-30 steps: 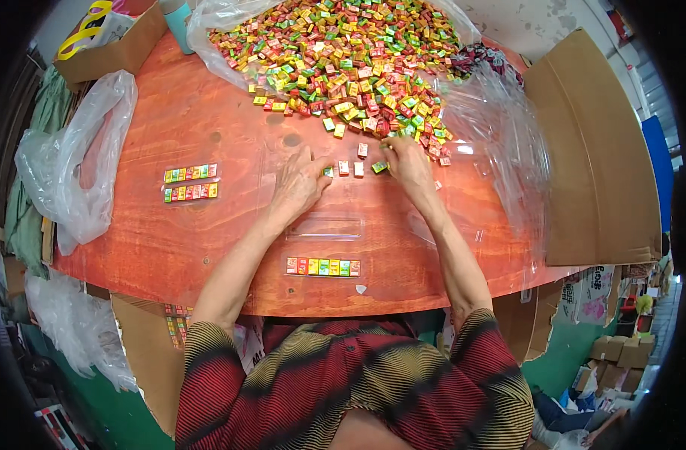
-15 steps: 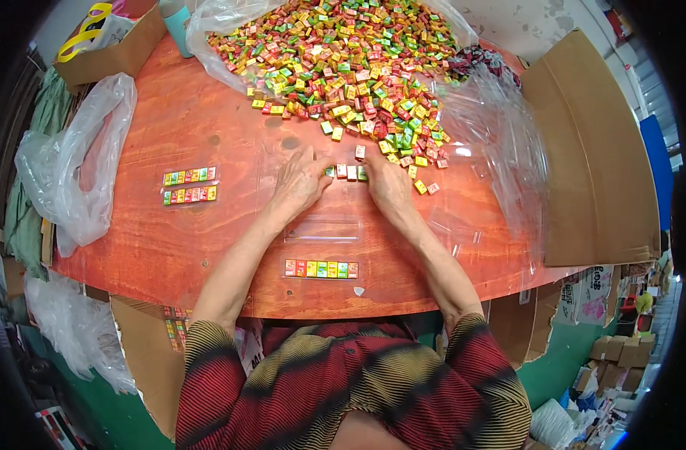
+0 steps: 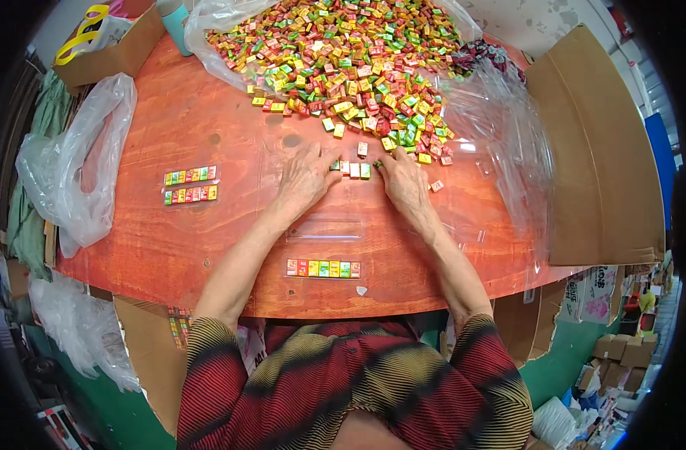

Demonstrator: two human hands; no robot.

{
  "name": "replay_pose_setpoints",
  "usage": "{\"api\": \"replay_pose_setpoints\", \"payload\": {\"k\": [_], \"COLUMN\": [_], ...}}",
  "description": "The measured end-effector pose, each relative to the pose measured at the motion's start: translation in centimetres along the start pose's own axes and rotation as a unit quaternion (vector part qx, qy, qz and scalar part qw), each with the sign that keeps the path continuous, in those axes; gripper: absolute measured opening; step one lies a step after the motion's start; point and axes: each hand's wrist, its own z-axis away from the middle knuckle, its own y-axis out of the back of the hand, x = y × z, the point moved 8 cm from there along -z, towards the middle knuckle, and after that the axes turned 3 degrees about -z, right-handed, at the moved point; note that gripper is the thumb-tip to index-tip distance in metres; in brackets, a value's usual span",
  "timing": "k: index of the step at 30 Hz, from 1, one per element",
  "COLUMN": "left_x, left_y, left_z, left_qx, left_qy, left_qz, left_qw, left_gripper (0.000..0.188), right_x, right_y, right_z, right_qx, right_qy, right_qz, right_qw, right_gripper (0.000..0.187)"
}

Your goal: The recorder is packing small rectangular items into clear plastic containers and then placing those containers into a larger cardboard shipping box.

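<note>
A short row of small coloured boxes (image 3: 354, 171) lies between my hands on the red wooden table. My left hand (image 3: 305, 180) closes thumb and fingers round a dark-green small box (image 3: 335, 164) at the row's left end. Just past the right end, my right hand (image 3: 407, 184) pinches a green small box (image 3: 378, 163), partly hidden by the fingertips. One loose red-and-white box (image 3: 362, 149) sits just beyond the row. Nearer me are a clear plastic tray (image 3: 323, 229) and a filled strip of boxes (image 3: 323, 268).
A big heap of small boxes (image 3: 350, 67) spreads from a clear bag at the far side. Two filled strips (image 3: 191, 195) lie at left, beside a crumpled plastic bag (image 3: 95, 165). Clear plastic trays (image 3: 493, 142) and a cardboard box (image 3: 594, 157) stand at right.
My right hand has shifted right, away from the row, uncovering the green-and-white box at its end, and now holds a green box. My left hand stays at the row's left end.
</note>
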Motion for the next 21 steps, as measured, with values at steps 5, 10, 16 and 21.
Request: {"api": "replay_pose_setpoints", "payload": {"k": [5,10,16,21], "left_x": [-0.1,-0.7,-1.3,-2.0], "left_y": [-0.4,-0.1,-0.1,-0.3], "left_z": [0.0,0.8,0.9,1.2], "left_qx": [0.004,-0.029,-0.112,-0.110], "left_qy": [-0.008,0.002,0.023,0.021], "left_qz": [-0.008,0.027,0.069,0.103], "left_qw": [1.000,0.999,0.991,0.988], "left_gripper": [0.030,0.036,0.050,0.048], "right_x": [-0.3,-0.5,0.6,2.1], "right_y": [0.2,0.8,-0.3,1.1], "right_z": [-0.2,-0.2,0.3,0.5], "right_qx": [0.013,0.010,-0.005,-0.061], "right_qy": [0.018,-0.019,-0.071,-0.110], "right_qz": [-0.019,-0.064,0.037,-0.008], "right_qw": [1.000,0.998,0.997,0.992], "right_gripper": [0.014,0.014,0.015,0.013]}}
